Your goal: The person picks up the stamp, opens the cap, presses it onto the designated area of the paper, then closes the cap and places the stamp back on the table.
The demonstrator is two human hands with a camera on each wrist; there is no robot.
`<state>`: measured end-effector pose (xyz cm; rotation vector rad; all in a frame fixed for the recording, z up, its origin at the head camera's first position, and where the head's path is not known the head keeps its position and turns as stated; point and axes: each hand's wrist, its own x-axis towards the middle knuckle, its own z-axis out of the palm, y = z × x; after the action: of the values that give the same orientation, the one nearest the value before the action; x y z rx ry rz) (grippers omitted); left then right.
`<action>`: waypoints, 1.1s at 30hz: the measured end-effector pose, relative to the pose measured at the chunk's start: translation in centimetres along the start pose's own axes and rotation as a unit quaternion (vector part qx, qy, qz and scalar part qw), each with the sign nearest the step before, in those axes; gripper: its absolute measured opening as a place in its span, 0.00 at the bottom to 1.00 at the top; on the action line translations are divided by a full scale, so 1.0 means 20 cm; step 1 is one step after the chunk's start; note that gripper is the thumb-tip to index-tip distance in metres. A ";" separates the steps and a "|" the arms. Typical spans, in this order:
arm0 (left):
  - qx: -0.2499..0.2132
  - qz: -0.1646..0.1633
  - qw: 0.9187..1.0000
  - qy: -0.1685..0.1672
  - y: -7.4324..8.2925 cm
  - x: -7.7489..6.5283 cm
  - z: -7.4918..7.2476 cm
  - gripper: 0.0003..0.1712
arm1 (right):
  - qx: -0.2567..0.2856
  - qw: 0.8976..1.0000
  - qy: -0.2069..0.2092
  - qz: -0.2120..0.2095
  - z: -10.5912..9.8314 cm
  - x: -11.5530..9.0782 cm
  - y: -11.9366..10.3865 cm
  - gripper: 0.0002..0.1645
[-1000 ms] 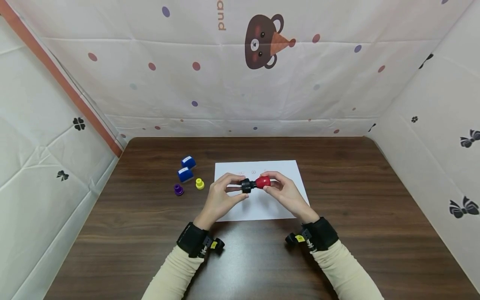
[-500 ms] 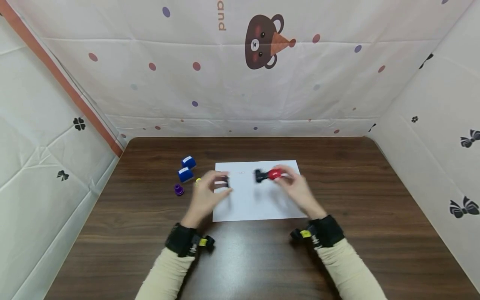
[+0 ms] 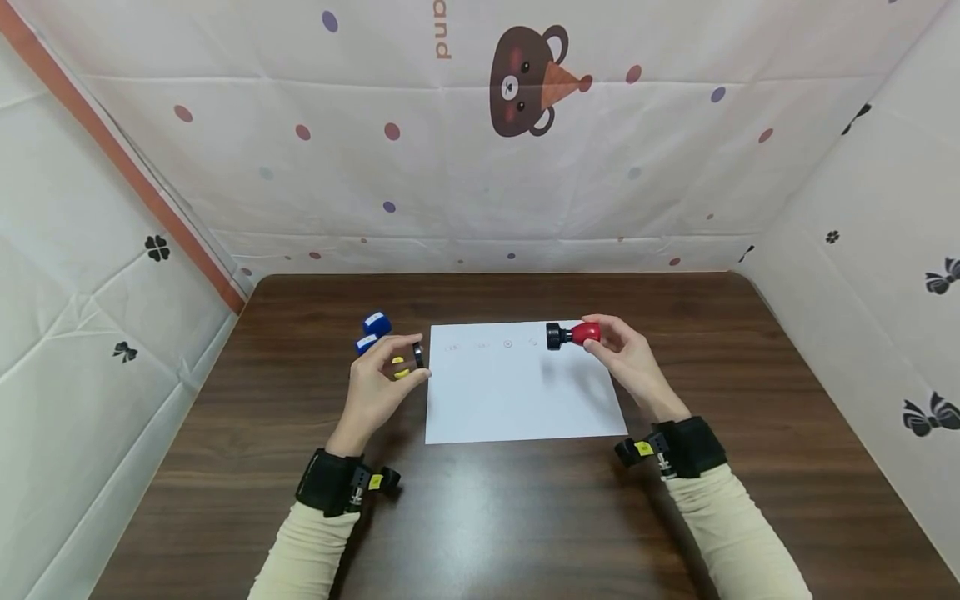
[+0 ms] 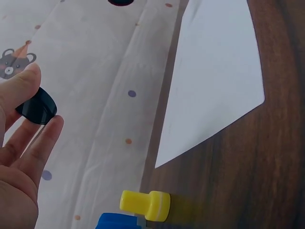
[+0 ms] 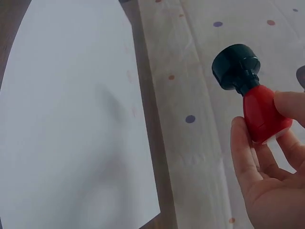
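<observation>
My right hand [image 3: 636, 371] holds a stamp [image 3: 587, 332] by its red handle, with thumb and fingers around it. The black head of the stamp [image 5: 233, 67] points left in the head view, above the far right part of a white sheet of paper [image 3: 517, 392]. Small faint marks run along the sheet's far edge. Off the sheet's left edge, my left hand [image 3: 372, 390] pinches a round black cap [image 4: 40, 107] between thumb and fingers. A yellow stamp [image 4: 157, 205] stands below that hand, partly hidden by it in the head view.
Two blue stamps [image 3: 377, 323] with white labels lie at the back left of the brown wooden table [image 3: 480, 517]. The nearer one is partly covered by my left hand. Patterned white sheeting [image 3: 480, 183] walls in the table at the back and sides.
The black cap has come off the stamp. My left hand has carried the cap left, past the paper's edge; my right hand has moved the stamp right and farther back. The purple stamp is now hidden.
</observation>
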<state>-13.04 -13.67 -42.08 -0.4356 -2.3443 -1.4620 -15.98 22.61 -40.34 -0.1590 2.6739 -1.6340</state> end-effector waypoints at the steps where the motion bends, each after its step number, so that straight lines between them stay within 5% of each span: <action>1: 0.001 0.000 1.000 0.000 0.00 0.00 0.00 0.27 | -0.006 1.000 0.001 0.000 0.00 0.00 0.00 0.28; 13: 0.008 -0.022 1.000 -0.015 0.01 -0.03 0.05 0.26 | -0.095 0.995 0.008 -0.033 -0.04 0.09 0.02 0.25; 21: 0.003 -0.046 0.998 -0.050 0.01 -0.04 0.08 0.26 | -0.187 0.978 0.005 -0.095 -0.05 0.18 0.01 0.24; 33: 0.009 -0.043 0.998 -0.053 0.01 -0.06 0.09 0.26 | -0.260 0.954 -0.041 -0.140 -0.04 0.26 -0.02 0.22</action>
<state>-12.15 -12.05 -43.09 -0.4217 -2.4856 -1.4899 -21.26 22.64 -39.47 -0.6140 3.0551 -0.8864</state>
